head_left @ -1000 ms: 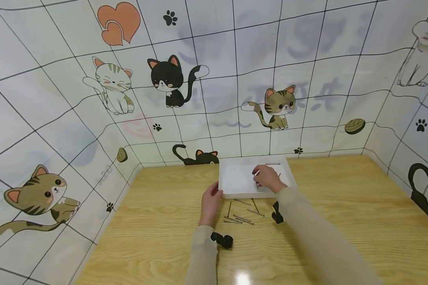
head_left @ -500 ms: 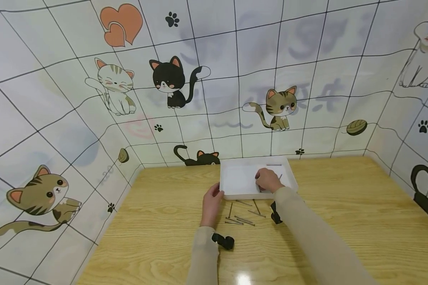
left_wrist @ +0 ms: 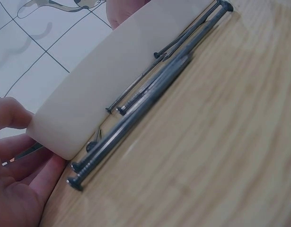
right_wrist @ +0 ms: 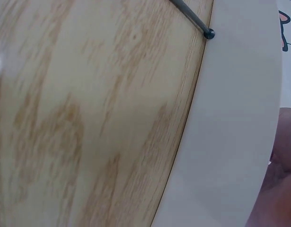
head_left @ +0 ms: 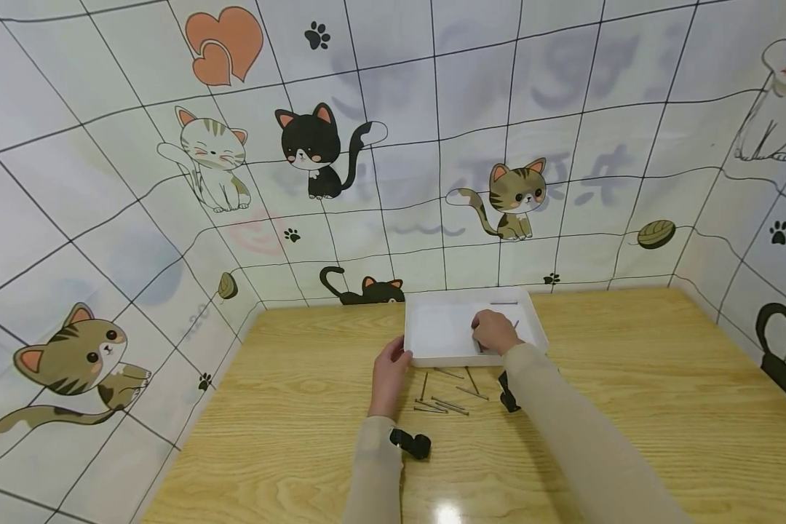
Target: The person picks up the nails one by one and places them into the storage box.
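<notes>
A shallow white tray [head_left: 435,327] lies at the back of the wooden table. My left hand [head_left: 389,375] grips its near left corner; in the left wrist view thumb and fingers [left_wrist: 43,175] bend round that corner. Inside the tray, toward the right, my right hand [head_left: 495,332] pinches a nail [head_left: 480,347] whose lower end shows beneath the fingers. Another nail [head_left: 504,303] lies along the tray's far side, and part of one more [head_left: 516,324] appears beside the right hand. In the right wrist view the tray wall [right_wrist: 225,123] hides most of that hand.
Several loose metal nails [head_left: 450,405] are scattered on the table [head_left: 288,437] just in front of the tray. One nail [right_wrist: 195,19] has its head close to the tray wall. A cat-patterned wall [head_left: 419,189] rises directly behind the tray.
My right hand has moved slightly toward me and lowered inside the tray with the nail. The left hand keeps its hold on the corner. The whole head view has shifted slightly.
</notes>
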### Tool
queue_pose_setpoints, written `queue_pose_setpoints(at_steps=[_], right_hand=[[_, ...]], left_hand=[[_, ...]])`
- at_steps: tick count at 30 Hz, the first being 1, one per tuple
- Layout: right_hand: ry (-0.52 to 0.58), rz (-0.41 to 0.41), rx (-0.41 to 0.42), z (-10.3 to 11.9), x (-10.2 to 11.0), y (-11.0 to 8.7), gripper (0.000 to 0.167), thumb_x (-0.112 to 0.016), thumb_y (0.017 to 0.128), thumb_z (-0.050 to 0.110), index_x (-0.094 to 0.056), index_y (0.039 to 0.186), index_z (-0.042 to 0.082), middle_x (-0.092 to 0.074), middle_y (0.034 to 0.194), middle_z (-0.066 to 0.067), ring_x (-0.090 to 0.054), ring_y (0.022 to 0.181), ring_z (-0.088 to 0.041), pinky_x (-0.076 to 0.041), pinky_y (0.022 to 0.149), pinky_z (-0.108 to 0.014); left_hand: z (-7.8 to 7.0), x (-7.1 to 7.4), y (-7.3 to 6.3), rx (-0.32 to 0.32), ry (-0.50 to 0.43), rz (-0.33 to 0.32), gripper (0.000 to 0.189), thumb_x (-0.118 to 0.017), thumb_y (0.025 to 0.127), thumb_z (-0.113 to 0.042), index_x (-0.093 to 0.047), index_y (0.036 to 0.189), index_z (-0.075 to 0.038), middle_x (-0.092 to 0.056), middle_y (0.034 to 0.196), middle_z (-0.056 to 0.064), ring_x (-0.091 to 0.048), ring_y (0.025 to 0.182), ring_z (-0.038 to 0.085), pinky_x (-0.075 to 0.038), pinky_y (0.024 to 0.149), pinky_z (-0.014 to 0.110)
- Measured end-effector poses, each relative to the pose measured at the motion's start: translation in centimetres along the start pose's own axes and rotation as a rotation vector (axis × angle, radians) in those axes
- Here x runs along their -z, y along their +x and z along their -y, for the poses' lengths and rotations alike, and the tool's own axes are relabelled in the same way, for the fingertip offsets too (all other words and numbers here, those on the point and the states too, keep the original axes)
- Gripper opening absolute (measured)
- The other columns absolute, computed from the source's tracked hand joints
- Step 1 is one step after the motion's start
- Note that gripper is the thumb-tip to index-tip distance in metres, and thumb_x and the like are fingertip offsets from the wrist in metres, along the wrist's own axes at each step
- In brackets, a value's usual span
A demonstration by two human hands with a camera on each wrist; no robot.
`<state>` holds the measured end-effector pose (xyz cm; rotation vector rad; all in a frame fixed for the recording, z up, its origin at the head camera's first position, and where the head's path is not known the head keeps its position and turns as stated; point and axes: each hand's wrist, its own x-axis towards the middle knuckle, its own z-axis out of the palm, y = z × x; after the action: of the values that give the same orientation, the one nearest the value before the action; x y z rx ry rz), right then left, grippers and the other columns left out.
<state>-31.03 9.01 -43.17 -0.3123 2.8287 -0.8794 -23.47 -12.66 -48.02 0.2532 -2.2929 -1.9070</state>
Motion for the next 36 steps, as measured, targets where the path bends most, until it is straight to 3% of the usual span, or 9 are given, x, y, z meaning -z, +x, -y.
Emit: queue_pose_setpoints(at_steps=[18,29,36], right_hand=[[-0.061,-0.039,0.047,0.0,0.0,-0.4,0.026,-0.054,0.082,0.005,-0.06,0.106,-0.003,-0.06,0.103,-0.019,-0.056,0.086,-0.031,-0.044,0.07,-0.043],[-0.053,-0.03,0.024,0.1,0.4,-0.9,0.031,-0.052,0.085,0.011,-0.055,0.114,0.001,-0.06,0.102,-0.014,-0.055,0.075,-0.021,-0.044,0.063,-0.036],[0.016,-0.089,0.101,1.0,0.9,-2.0,0.03,-0.052,0.087,0.014,-0.056,0.115,0.002,-0.06,0.095,-0.011,-0.055,0.068,-0.018,-0.044,0.059,-0.034]], left_hand=[[-0.1,0.0,-0.1,-0.012,0.008,0.001,0.04,-0.053,0.087,-0.019,-0.051,0.127,-0.013,-0.054,0.12,0.003,-0.05,0.106,0.017,-0.038,0.09,0.039],[0.1,-0.1,0.0,-0.015,0.014,0.004,0.04,-0.054,0.087,-0.02,-0.052,0.126,-0.014,-0.055,0.119,0.003,-0.05,0.106,0.017,-0.039,0.089,0.038],[0.0,0.0,-0.1,-0.01,0.028,-0.004,0.04,-0.054,0.087,-0.02,-0.051,0.127,-0.014,-0.055,0.119,0.002,-0.05,0.106,0.017,-0.039,0.089,0.037]])
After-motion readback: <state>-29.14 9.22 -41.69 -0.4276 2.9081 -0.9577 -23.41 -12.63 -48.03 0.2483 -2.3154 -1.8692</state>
